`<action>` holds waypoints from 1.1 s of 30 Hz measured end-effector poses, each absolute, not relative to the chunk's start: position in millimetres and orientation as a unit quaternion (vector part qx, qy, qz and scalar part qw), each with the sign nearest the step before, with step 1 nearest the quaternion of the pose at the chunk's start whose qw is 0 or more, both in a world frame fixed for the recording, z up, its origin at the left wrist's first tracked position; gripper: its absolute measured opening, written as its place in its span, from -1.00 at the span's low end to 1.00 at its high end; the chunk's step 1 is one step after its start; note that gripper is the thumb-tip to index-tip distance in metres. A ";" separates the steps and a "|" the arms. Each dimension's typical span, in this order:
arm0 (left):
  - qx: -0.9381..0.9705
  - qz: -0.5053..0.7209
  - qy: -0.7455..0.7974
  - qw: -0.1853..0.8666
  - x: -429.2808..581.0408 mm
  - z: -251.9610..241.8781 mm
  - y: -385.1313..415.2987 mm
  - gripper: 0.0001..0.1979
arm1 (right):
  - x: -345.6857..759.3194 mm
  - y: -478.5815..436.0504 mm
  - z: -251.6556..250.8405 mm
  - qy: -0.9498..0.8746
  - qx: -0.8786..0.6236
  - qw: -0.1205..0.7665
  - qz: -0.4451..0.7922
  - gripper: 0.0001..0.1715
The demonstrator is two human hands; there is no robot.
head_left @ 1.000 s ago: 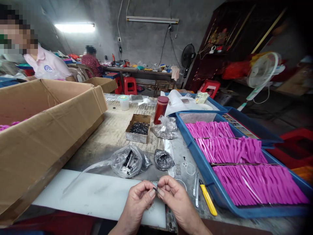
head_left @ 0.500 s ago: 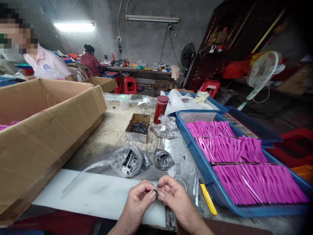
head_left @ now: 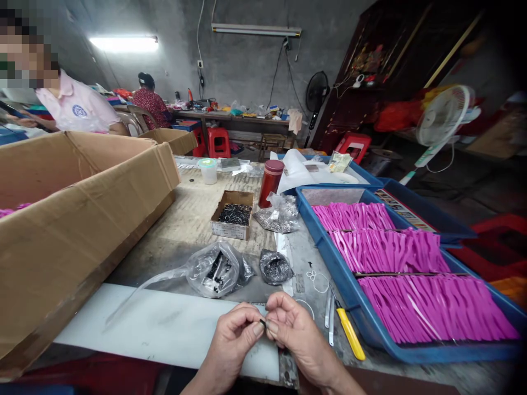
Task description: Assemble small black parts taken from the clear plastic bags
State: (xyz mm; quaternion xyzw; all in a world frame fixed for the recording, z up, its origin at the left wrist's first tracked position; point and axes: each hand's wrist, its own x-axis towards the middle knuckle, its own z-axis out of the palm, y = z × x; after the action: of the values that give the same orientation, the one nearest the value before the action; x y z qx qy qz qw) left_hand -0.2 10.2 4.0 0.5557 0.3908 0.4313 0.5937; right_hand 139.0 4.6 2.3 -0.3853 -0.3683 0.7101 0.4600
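Between both hands (head_left: 234, 340) — a stubby black piece (head_left: 262, 323).

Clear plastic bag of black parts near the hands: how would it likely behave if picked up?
The clear bag is probably floppy, given its thin, wrinkled film. The black parts lie loose inside, so they would likely shift.

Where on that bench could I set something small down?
Two patches look bare: the tabletop between the big cardboard box and the small carton, and the middle of the white sheet, left of the left hand. It's crowded right of the right hand, where metal strips and a yellow-handled tool lie beside the blue tray.
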 end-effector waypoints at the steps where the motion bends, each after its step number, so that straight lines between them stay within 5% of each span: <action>1: 0.559 0.429 0.391 0.592 -0.3 4.2 10.2 -0.84 | 139.1 4.8 1.7 -0.366 -0.384 0.459 0.713 -0.64; 33: 0.591 0.424 0.401 0.558 -1.2 3.8 12.8 -0.85 | 137.1 6.3 5.1 -0.374 -0.418 0.456 0.692 -0.59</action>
State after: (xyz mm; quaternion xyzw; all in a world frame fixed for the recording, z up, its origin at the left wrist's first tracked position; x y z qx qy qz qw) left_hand -1.2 12.8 3.8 0.5905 0.4006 0.4235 0.5580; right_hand 137.1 6.3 5.1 -0.4177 -0.3736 0.6917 0.4555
